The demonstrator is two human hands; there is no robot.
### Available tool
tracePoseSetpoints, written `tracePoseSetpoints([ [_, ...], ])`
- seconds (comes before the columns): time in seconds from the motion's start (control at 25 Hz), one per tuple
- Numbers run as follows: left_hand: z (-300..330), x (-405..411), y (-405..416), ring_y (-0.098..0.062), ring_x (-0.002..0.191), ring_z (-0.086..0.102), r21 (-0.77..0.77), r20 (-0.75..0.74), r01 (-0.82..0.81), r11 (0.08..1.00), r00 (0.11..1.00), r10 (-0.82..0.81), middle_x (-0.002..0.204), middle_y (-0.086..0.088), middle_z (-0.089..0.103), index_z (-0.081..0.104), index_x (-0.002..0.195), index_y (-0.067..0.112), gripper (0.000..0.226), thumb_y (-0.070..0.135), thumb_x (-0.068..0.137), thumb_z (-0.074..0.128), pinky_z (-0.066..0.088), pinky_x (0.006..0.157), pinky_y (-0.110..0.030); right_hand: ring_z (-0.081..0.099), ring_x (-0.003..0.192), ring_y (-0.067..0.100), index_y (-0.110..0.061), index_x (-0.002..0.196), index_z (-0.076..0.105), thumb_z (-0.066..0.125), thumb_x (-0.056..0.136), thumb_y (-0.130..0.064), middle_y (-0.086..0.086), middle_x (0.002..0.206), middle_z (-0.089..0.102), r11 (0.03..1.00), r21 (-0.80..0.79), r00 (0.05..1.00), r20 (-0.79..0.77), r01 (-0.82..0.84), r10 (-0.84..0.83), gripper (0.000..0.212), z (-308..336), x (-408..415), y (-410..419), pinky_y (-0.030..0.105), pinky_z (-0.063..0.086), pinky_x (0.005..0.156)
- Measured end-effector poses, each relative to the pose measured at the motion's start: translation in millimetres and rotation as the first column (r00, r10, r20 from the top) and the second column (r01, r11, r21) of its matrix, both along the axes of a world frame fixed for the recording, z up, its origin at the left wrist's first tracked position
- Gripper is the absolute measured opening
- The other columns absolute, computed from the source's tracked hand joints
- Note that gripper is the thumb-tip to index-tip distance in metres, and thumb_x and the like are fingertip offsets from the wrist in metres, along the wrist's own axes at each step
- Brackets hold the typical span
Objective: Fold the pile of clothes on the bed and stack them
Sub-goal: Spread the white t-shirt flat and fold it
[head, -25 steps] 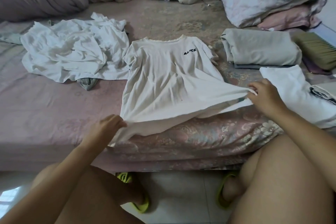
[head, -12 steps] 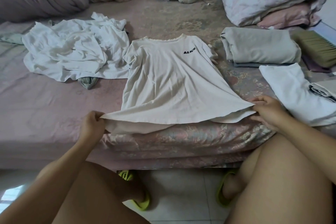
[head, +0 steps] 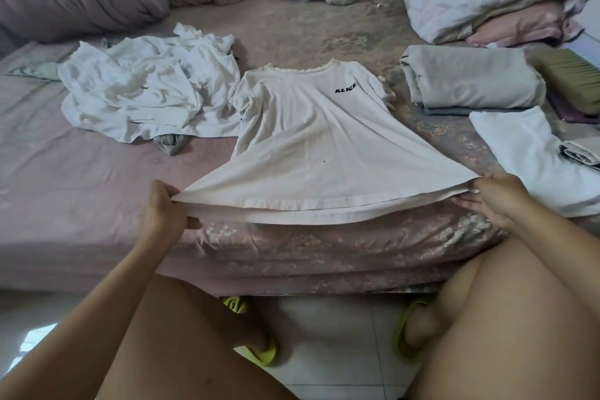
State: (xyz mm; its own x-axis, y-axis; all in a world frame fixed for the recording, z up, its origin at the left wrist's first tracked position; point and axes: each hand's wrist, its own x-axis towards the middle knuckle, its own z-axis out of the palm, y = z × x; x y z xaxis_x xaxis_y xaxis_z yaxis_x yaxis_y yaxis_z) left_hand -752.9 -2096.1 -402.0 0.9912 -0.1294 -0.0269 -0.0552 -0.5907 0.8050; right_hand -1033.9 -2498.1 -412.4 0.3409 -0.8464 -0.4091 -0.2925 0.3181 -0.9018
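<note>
Got the white tee (head: 311, 143) laid face up in the middle of the bed (head: 81, 198), collar pointing away from me. My left hand (head: 164, 213) is pinched on the bottom-left corner of the hem and my right hand (head: 501, 196) is clamped on the bottom-right one, hands well apart so the hem is pulled taut and a bit off the mattress.

My worry: the hem sits right at the bed edge, so one slack corner could slide the shirt floorward. Pulling too hard might bunch the sleeves. The unfolded pile (head: 149, 97) touches the left sleeve and could snag, and the folded white piece (head: 532, 159) sits just beside my right hand.
</note>
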Motion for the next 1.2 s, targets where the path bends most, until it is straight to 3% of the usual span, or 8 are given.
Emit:
tracePoseSetpoints([
  [0.12, -14.4, 1.5, 17.4, -0.035, 0.058, 0.064, 0.206, 0.034, 0.152, 0.967, 0.986, -0.163, 0.066, -0.016, 0.060, 0.038, 0.099, 0.007, 0.017, -0.006, 0.087, 0.037, 0.050, 0.053, -0.043, 0.055, 0.070, 0.023, -0.014, 0.096, 0.049, 0.048, 0.091, 0.005, 0.008, 0.095, 0.055, 0.943, -0.305, 0.972, -0.227, -0.131, 0.062, 0.020, -6.6, -15.6, -0.8, 0.030, 0.048, 0.049],
  [0.24, -30.4, -4.0, 31.8, -0.030, 0.063, 0.060, 0.784, 0.053, 0.377, 0.494, 0.751, -0.658, 0.071, 0.000, 0.046, 0.042, 0.108, 0.008, 0.018, 0.008, 0.093, 0.052, 0.050, 0.049, -0.041, 0.060, 0.084, 0.032, -0.023, 0.103, 0.050, 0.052, 0.087, 0.005, 0.015, 0.100, 0.060, 0.527, -0.474, 0.666, -0.697, -0.705, 0.264, 0.032, -21.6, -40.8, -10.3, 0.038, 0.046, 0.069],
  [0.36, -49.2, -3.1, 42.9, -0.024, 0.032, 0.048, 0.906, 0.081, 0.334, 0.261, 0.470, -0.879, 0.062, -0.005, 0.049, 0.047, 0.087, 0.008, 0.055, 0.004, 0.051, 0.089, 0.036, 0.025, -0.026, 0.058, 0.084, 0.035, -0.020, 0.091, 0.055, 0.063, 0.078, 0.000, 0.014, 0.097, 0.061, 0.259, -0.434, 0.473, -0.874, -0.863, 0.110, 0.025, -40.6, -52.0, -17.2, 0.046, 0.049, 0.068],
  [0.48, -48.8, 10.3, 47.5, -0.024, 0.033, 0.047, 0.931, 0.133, 0.264, 0.252, 0.399, -0.907, 0.061, -0.009, 0.048, 0.044, 0.077, 0.009, 0.066, -0.008, 0.031, 0.088, 0.031, 0.022, -0.024, 0.059, 0.064, 0.036, -0.006, 0.077, 0.059, 0.081, 0.052, 0.007, 0.013, 0.076, 0.058, -0.071, -0.483, 0.484, -0.875, -0.873, 0.005, 0.036, -42.5, -51.1, -20.0, 0.043, 0.049, 0.045],
  [0.6, -29.3, 23.5, 53.7, -0.025, 0.042, 0.051, 0.936, 0.190, 0.220, 0.274, 0.341, -0.921, 0.066, -0.011, 0.050, 0.052, 0.072, 0.006, 0.048, -0.010, 0.041, 0.085, 0.037, 0.026, -0.027, 0.059, 0.062, 0.036, -0.007, 0.089, 0.052, 0.060, 0.070, -0.003, 0.018, 0.077, 0.059, -0.309, -0.634, 0.662, -0.749, -0.709, 0.017, 0.021, -29.8, -56.3, -32.5, 0.040, 0.050, 0.050],
  [0.76, -49.3, 27.3, 68.7, -0.023, 0.043, 0.050, 0.963, 0.244, 0.108, 0.248, 0.046, -0.969, 0.064, -0.009, 0.050, 0.042, 0.080, 0.010, 0.015, -0.001, 0.072, 0.048, 0.035, 0.032, -0.026, 0.056, 0.058, 0.033, -0.016, 0.084, 0.040, 0.040, 0.074, -0.017, 0.012, 0.070, 0.054, -0.560, -0.509, 0.598, -0.801, -0.654, 0.030, 0.009, -40.9, -63.2, -35.4, 0.040, 0.047, 0.049],
  [0.96, -66.6, 26.2, 54.4, -0.025, 0.067, 0.055, 0.973, 0.229, -0.017, 0.228, -0.001, -0.974, 0.086, -0.010, 0.057, 0.050, 0.094, 0.010, 0.042, -0.006, 0.056, 0.057, 0.040, 0.048, -0.030, 0.057, 0.058, 0.032, -0.008, 0.070, 0.058, 0.078, 0.049, -0.004, 0.012, 0.070, 0.056, -0.481, -0.377, 0.484, -0.867, -0.792, -0.117, 0.029, -47.4, -49.0, -21.2, 0.037, 0.043, 0.049],
  [1.2, -44.7, 21.6, 38.6, -0.026, 0.058, 0.054, 0.917, 0.383, 0.140, 0.373, -0.058, -0.922, 0.071, -0.010, 0.056, 0.051, 0.075, 0.010, 0.011, 0.003, 0.074, 0.059, 0.040, 0.050, -0.033, 0.048, 0.066, 0.028, -0.010, 0.073, 0.055, 0.048, 0.076, 0.004, 0.010, 0.076, 0.058, -0.647, -0.480, 0.682, -0.726, -0.592, -0.085, 0.016, -53.4, -42.5, -13.3, 0.036, 0.028, 0.061],
])
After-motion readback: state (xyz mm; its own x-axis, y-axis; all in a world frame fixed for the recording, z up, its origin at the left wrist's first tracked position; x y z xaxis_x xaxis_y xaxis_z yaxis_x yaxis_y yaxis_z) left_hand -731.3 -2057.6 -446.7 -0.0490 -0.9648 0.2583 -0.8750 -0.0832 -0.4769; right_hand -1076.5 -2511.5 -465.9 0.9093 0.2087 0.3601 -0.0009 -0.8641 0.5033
